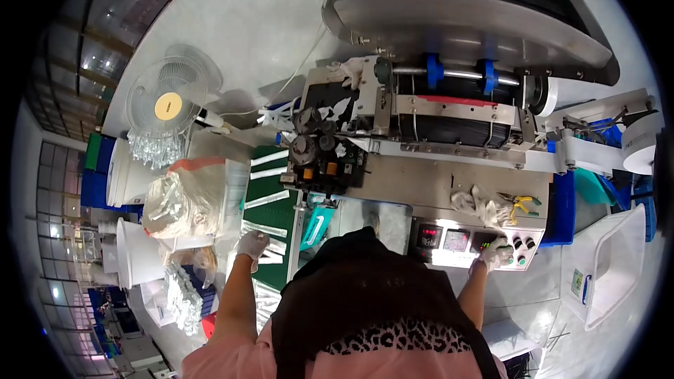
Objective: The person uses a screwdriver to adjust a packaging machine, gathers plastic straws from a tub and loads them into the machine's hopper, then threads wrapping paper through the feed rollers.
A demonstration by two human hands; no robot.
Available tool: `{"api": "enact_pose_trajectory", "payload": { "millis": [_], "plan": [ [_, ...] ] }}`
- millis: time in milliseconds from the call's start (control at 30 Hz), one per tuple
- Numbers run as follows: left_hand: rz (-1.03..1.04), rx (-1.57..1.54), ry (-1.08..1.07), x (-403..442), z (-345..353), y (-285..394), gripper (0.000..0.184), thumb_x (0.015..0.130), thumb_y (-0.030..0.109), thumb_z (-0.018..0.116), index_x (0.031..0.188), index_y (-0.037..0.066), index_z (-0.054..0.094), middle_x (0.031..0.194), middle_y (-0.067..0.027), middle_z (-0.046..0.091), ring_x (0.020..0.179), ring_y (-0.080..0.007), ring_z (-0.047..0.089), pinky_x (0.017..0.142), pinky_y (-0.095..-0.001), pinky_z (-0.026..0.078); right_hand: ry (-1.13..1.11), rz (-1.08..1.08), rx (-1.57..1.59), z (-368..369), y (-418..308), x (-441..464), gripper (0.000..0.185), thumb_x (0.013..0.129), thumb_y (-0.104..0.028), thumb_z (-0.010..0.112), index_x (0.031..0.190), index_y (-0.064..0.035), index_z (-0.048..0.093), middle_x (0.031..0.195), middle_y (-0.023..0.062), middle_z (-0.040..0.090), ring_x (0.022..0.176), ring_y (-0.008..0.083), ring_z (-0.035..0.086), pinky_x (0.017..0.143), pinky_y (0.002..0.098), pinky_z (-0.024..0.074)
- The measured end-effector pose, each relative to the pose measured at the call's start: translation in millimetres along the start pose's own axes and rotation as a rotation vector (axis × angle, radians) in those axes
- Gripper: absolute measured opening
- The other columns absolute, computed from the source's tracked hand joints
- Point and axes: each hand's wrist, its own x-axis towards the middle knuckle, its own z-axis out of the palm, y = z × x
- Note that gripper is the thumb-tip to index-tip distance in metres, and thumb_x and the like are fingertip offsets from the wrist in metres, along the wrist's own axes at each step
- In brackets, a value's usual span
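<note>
My left hand (253, 245), in a thin whitish glove, is at the left edge of a green conveyor belt (269, 203). Its fingers are curled, and whatever may be in them is too small to make out. Several white strips (267, 199) lie across the belt, some close beside this hand. My right hand (496, 254), gloved too, rests on the front of a control panel (442, 257), by its knobs and buttons. Its fingers are bent over the panel, with no loose object seen in them. Lit displays (456, 240) show left of that hand.
Behind the panel stands a machine with blue rollers (434, 70). Loose gloves (477, 203) and yellow-handled pliers (520, 203) lie on its top. A fan (168, 106) and a large sack (186, 200) are at left. A white bin (614, 267) stands at right.
</note>
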Motion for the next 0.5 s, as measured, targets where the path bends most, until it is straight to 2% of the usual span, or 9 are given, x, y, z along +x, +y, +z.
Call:
{"api": "enact_pose_trajectory", "payload": {
  "millis": [100, 167, 200, 233, 267, 300, 333, 400, 500],
  "plan": [
    [0.272, -0.041, 0.315, 16, -18, 40, 0.030, 0.083, 0.030, 0.051, 0.091, 0.004, 0.061, 0.087, -0.0172, 0.063, 0.084, -0.0353, 0.059, 0.074, -0.0425, 0.047, 0.086, 0.093, 0.527, -23, 9, -25, 0.059, 0.090, -0.043, 0.035, 0.131, -0.0003, 0.032, 0.139, 0.0195, 0.027, 0.127, 0.0322, 0.029, 0.103, 0.0377, 0.0249],
    [0.392, -0.286, 0.412, 32, -35, 88, 0.024, 0.084, 0.025, 0.054, 0.093, 0.005, 0.061, 0.087, -0.0157, 0.063, 0.085, -0.0336, 0.058, 0.075, -0.0403, 0.046, 0.112, 0.081, 0.411, -66, -14, -68, 0.054, 0.090, -0.040, 0.040, 0.128, -0.0016, 0.041, 0.130, 0.0172, 0.042, 0.116, 0.0294, 0.044, 0.094, 0.0344, 0.0367],
    [0.435, -0.253, 0.434, 39, -48, 114, 0.022, 0.083, 0.024, 0.055, 0.093, 0.005, 0.061, 0.086, -0.0149, 0.063, 0.086, -0.0325, 0.058, 0.075, -0.0392, 0.046, 0.092, 0.125, 0.394, -71, -21, -81, 0.050, 0.090, -0.037, 0.043, 0.125, -0.0010, 0.045, 0.125, 0.0155, 0.050, 0.111, 0.0278, 0.050, 0.091, 0.0336, 0.0406],
    [0.483, -0.222, 0.455, 48, -60, 138, 0.021, 0.082, 0.023, 0.057, 0.093, 0.006, 0.062, 0.086, -0.0141, 0.063, 0.086, -0.0314, 0.058, 0.075, -0.0382, 0.045, 0.266, -0.052, 0.757, -9, 0, -75, 0.040, 0.088, -0.026, 0.052, 0.119, -0.0008, 0.051, 0.112, 0.0120, 0.059, 0.100, 0.0214, 0.057, 0.084, 0.0305, 0.0442],
    [0.631, -0.238, 0.578, 62, -66, 158, 0.021, 0.081, 0.023, 0.059, 0.093, 0.007, 0.062, 0.084, -0.0127, 0.063, 0.083, -0.0301, 0.058, 0.072, -0.0380, 0.046, 0.002, 0.025, 0.888, -15, -18, -98, 0.037, 0.087, -0.020, 0.056, 0.117, -0.0003, 0.052, 0.109, 0.0101, 0.061, 0.097, 0.0168, 0.056, 0.083, 0.0282, 0.0435],
    [0.734, -0.223, 0.590, 71, -79, 180, 0.020, 0.080, 0.023, 0.060, 0.092, 0.007, 0.063, 0.082, -0.0117, 0.063, 0.081, -0.0291, 0.058, 0.071, -0.0383, 0.045, -0.192, 0.008, 1.028, -38, -55, -128, 0.035, 0.087, -0.023, 0.055, 0.115, -0.0015, 0.054, 0.105, 0.0082, 0.061, 0.091, 0.0156, 0.057, 0.080, 0.0277, 0.0441],
    [0.818, -0.184, 0.562, 84, -91, 199, 0.018, 0.079, 0.023, 0.060, 0.089, 0.008, 0.064, 0.083, -0.0115, 0.063, 0.081, -0.0294, 0.058, 0.070, -0.0381, 0.045, -0.549, 0.081, 1.180, -27, -66, -137, 0.036, 0.087, -0.025, 0.056, 0.114, -0.0011, 0.053, 0.105, 0.0060, 0.059, 0.092, 0.0138, 0.054, 0.080, 0.0257, 0.0427],
    [0.996, -0.247, 0.591, 122, -96, 224, 0.013, 0.077, 0.020, 0.061, 0.083, 0.009, 0.065, 0.083, -0.0119, 0.063, 0.078, -0.0298, 0.059, 0.070, -0.0377, 0.045, -0.920, 0.108, 1.068, -85, -155, -204, 0.044, 0.087, -0.036, 0.056, 0.113, 0.0005, 0.052, 0.099, 0.0085, 0.060, 0.083, 0.0139, 0.055, 0.071, 0.0268, 0.0452],
    [1.163, -0.190, 0.455, 167, -104, 249, 0.015, 0.072, 0.018, 0.064, 0.084, 0.008, 0.064, 0.084, -0.0103, 0.064, 0.080, -0.0287, 0.060, 0.073, -0.0373, 0.046, -1.160, 0.101, 1.007, -62, -228, -253, 0.047, 0.086, -0.038, 0.056, 0.112, 0.0009, 0.052, 0.098, 0.0079, 0.060, 0.076, 0.0131, 0.056, 0.067, 0.0247, 0.0445]
  ]
}}
